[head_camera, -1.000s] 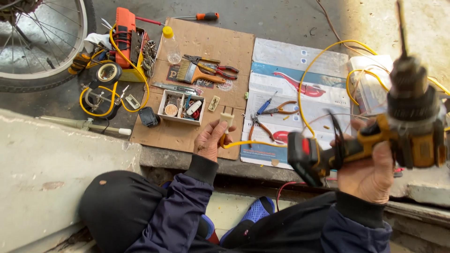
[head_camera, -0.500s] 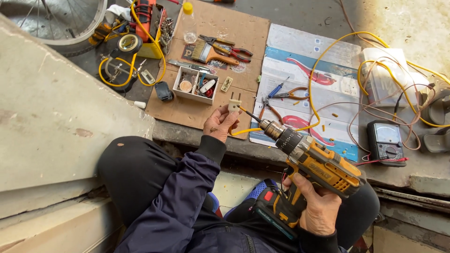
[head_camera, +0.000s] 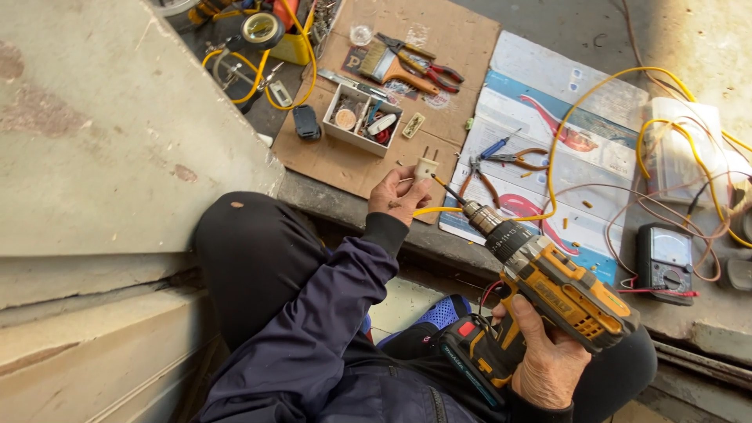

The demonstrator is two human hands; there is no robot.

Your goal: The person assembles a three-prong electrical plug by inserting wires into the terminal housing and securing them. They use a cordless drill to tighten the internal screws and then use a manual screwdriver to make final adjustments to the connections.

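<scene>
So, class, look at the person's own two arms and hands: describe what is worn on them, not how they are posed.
Both hands are bare: the left hand and the right hand wear no gloves or visible rings. The left arm wears a dark navy padded jacket sleeve ending in a black ribbed knit cuff. The right arm's sleeve is mostly hidden.

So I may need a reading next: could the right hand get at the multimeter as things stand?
Probably not yet: the right hand is full, gripping the yellow drill. The multimeter lies uncovered nearby.

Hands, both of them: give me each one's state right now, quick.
Left hand: closed, holding a small white plug.
Right hand: closed around the grip of the yellow cordless drill.
</scene>
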